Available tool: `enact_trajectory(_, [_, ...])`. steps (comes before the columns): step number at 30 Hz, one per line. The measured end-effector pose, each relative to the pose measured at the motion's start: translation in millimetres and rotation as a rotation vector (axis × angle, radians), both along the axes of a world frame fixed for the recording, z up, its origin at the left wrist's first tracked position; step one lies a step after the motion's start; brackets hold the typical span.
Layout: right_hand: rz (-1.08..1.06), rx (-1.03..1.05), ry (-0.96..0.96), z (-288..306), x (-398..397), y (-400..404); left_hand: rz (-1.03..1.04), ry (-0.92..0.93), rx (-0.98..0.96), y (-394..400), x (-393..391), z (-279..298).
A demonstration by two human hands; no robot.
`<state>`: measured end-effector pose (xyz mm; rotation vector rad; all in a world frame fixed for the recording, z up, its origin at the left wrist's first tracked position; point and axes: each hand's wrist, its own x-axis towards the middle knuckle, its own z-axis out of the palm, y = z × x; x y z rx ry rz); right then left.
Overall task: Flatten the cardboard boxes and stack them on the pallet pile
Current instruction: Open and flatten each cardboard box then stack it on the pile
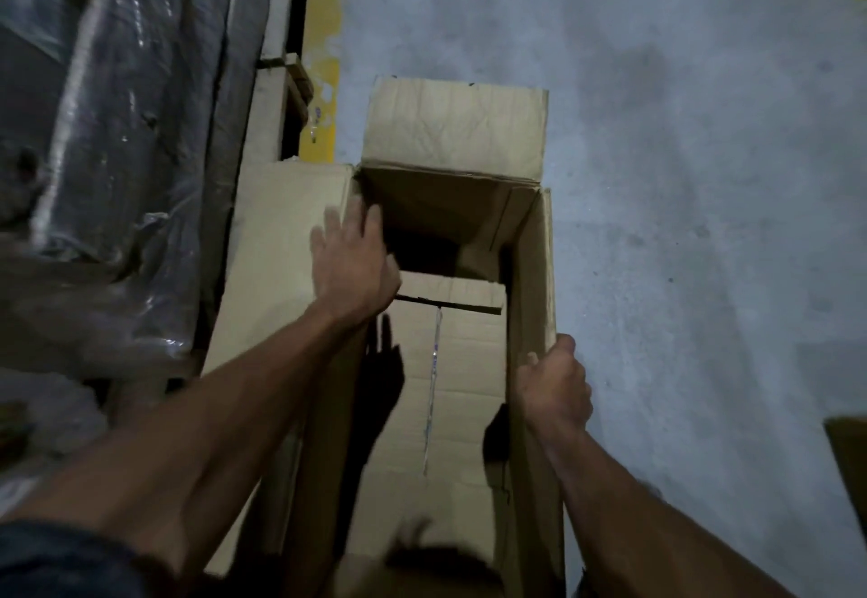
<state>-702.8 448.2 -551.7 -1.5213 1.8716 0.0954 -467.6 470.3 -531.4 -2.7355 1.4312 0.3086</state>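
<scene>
Head cam looks down on a grey concrete floor [680, 128] w/ a worn yellow painted line [323, 100] running along its left side. Left of that sits a tall stack wrapped in shiny clear plastic film [94, 128], wooden pallet boards [281, 81] showing at its edge. Middle of the view: a big open brown cardboard box [445, 231] standing on the floor just beside the stack, not flattened yet; far flap [455, 128] folded outward, left flap [281, 245] spread out toward the stack, right wall [532, 292] upright. Inside it a lower flap w/ a strip of clear tape [431, 386] down its seam; deeper part is dark, can't tell what's there. Left hand [352, 264] lies w/ straight, spread fingers at the box's left top edge, pressing the cardboard, not clenched. Right hand [553, 386] grasps the top edge of the right wall, fingers curled over the rim, thumb outside. Both forearms bare. Corner of another brown cardboard piece [849, 456] pokes in at the right edge, well apart from the box
</scene>
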Motion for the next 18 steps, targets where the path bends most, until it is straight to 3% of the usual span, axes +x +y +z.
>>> enact_trajectory(4, [0.017,0.048,-0.026,6,-8,0,0.186,0.074,0.123,92,-15,-1])
enact_trajectory(7, [0.058,0.072,-0.027,6,-19,5,0.305,0.243,0.143,138,-29,-6])
enact_trajectory(18, [0.025,0.138,-0.035,0,-68,90,0.565,0.601,0.079,200,-60,-32])
